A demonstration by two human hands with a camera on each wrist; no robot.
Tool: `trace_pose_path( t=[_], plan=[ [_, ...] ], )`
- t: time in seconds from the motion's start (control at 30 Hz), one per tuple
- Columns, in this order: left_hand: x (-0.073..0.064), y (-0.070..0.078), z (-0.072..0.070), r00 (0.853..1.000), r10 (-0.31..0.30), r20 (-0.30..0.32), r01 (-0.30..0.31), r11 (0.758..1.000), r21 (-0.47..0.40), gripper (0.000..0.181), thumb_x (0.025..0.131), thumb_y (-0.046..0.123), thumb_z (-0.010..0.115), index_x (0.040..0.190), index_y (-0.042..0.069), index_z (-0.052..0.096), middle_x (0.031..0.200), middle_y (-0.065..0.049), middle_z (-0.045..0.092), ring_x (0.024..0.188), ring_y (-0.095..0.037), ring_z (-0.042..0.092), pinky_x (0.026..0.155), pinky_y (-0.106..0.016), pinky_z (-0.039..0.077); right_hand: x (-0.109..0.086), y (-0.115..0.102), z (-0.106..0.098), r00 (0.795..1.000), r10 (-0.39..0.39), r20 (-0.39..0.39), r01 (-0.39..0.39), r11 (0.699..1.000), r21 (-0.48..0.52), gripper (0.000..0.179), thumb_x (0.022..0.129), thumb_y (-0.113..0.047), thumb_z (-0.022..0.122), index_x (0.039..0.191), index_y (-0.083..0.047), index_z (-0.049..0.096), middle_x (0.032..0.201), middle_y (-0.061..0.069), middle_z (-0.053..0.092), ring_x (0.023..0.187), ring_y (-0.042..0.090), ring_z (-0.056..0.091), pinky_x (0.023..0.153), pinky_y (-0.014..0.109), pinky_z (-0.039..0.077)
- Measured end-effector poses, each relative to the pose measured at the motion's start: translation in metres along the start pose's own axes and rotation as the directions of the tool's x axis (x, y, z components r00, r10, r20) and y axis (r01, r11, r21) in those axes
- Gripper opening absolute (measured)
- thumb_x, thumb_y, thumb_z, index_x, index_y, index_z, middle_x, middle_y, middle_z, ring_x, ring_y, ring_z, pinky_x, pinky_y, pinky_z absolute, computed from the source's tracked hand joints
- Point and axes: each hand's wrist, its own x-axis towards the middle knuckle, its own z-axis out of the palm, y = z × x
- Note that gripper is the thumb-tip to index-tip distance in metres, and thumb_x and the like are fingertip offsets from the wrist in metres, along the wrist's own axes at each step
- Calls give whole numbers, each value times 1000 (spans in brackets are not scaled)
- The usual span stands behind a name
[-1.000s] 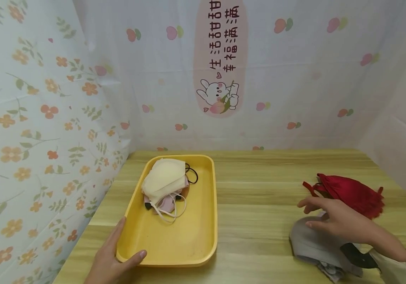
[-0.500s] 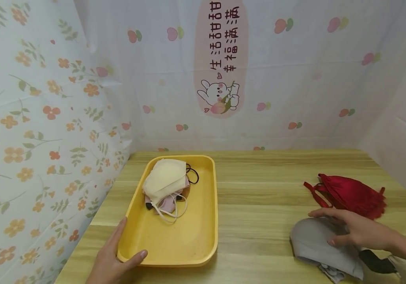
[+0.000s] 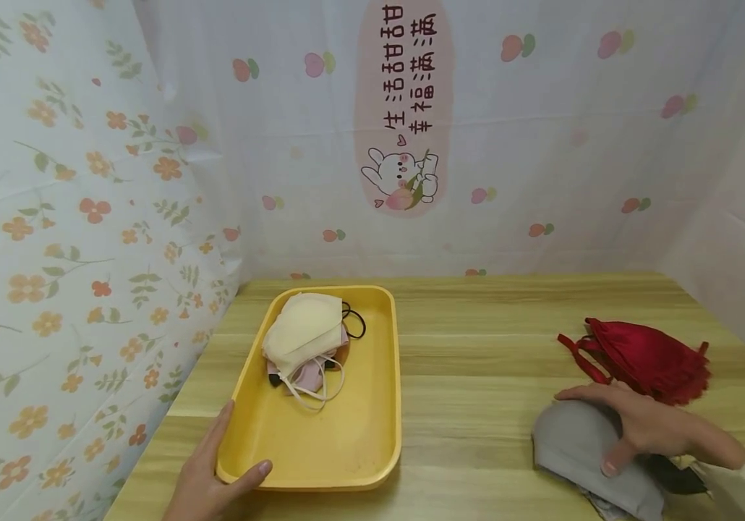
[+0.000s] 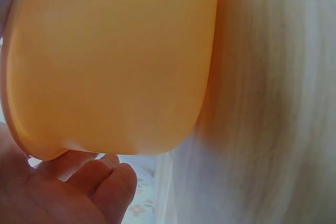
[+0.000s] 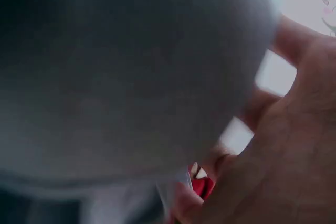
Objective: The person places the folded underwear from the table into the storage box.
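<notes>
At the right, my right hand (image 3: 651, 427) grips a folded grey bra (image 3: 571, 441), its thumb on the near side and its fingers over the far side. The bra's cup (image 5: 121, 87) fills much of the right wrist view, blurred. My left hand (image 3: 206, 470) holds the near left corner of a yellow tray (image 3: 320, 449), thumb over the front rim and fingers along the left wall. In the left wrist view, the fingers of my left hand (image 4: 79, 187) bend against the tray's outer wall (image 4: 115, 66).
A folded cream bra (image 3: 304, 325) lies at the back of the tray, over a pinkish garment (image 3: 307, 378); black straps show beside them. Just beyond my right hand is a red bra (image 3: 649, 358) with a lace edge. Patterned cloth (image 3: 496, 159) hangs behind the wooden table (image 3: 470, 347).
My right hand has come down onto the grey bra and taken hold of it, pulling it up slightly toward the hand. The left hand stays on the tray.
</notes>
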Motion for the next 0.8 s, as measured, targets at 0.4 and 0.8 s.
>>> trace_pose_path(
  t=[0.4, 0.8],
  plan=[
    [-2, 1, 0, 1000, 4, -18, -4, 1000, 8, 109, 83, 47, 78, 162, 9, 13, 164, -29, 23, 144, -55, 32, 111, -70, 36, 5, -11, -1, 984, 107, -142, -106, 994, 14, 99, 66, -23, 93, 150, -13, 43, 137, -23, 49, 104, -10, 47, 71, 21, 42],
    [-1, 3, 0, 999, 23, -22, -23, 1000, -1, 109, 83, 46, 78, 162, 6, 14, 163, -29, 24, 144, -55, 32, 111, -71, 35, 5, -25, -11, 985, 92, -148, -47, 958, 281, 59, 91, -3, 69, 145, -10, 47, 143, -19, 47, 120, -8, 50, 79, 24, 53]
  ],
)
